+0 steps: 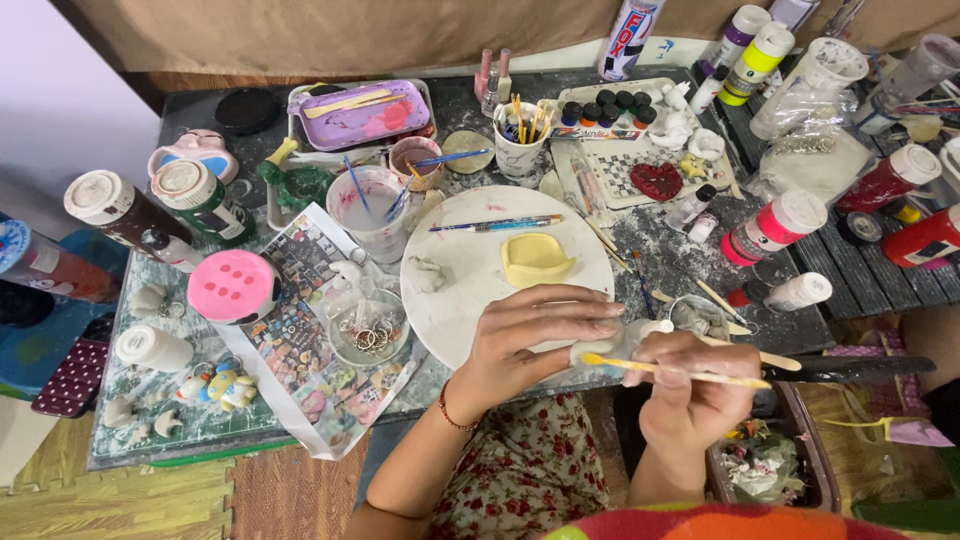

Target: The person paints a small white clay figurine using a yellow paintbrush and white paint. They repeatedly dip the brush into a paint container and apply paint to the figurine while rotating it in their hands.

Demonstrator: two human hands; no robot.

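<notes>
Right hand (690, 385) grips brush (665, 371); cup (518, 148) holds brushes.

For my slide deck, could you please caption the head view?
Left hand steadies a small white figurine; right hand holds a yellow-tipped brush.

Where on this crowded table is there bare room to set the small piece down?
The white round board is bare between the yellow piece and the left hand. The back row of paint bottles and the brush cup is packed tight.
</notes>
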